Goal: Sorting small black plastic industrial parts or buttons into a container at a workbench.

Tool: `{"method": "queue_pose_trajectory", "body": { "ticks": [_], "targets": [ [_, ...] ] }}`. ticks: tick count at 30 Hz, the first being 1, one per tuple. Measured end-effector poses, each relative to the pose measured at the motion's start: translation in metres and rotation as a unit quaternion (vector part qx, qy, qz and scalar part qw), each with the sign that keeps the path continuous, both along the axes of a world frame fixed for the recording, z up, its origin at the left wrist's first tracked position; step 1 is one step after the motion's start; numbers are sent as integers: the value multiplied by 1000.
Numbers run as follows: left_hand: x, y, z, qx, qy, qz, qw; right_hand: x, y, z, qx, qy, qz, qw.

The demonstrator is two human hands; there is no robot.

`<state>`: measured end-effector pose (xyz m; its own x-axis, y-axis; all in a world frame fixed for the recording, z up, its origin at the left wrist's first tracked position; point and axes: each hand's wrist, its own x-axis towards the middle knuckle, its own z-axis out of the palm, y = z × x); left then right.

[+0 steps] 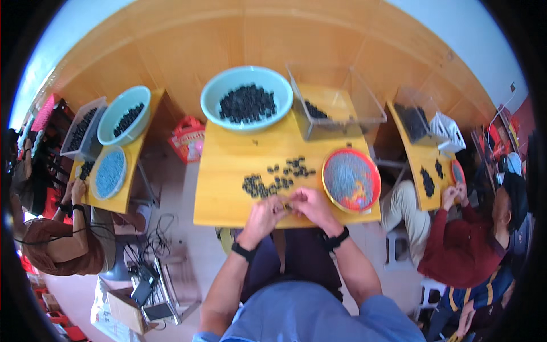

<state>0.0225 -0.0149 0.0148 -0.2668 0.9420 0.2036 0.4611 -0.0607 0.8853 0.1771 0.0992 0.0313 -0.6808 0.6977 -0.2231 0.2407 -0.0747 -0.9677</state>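
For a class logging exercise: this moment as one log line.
left hand, right hand: close together; grip: unclear; beyond: small black pieces; right: red bowl

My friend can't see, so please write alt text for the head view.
A person's left hand and right hand are close together at the near edge of a yellow table, by scattered black pieces. A red bowl of grey bits is on the right; a turquoise basin of black pieces and a clear box stand behind. Other people sit nearby.

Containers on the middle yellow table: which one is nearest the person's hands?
The red, yellow-rimmed round bowl of grey pieces, beside the right hand; the turquoise round basin and clear rectangular plastic box stand farther back.
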Motion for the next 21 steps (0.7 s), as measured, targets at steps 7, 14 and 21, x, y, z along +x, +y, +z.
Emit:
{"method": "queue_pose_trajectory", "body": {
  "ticks": [7,14,21],
  "targets": [
    [-2,3,-21,53,-175,119,976,-12,43,62,48,-17,137,989],
    [-13,13,-8,179,-353,258,881,-88,80,99,197,132,-23,971],
    [-10,10,-12,189,-379,255,869,-121,42,34,388,-171,120,898]
  ]
}}
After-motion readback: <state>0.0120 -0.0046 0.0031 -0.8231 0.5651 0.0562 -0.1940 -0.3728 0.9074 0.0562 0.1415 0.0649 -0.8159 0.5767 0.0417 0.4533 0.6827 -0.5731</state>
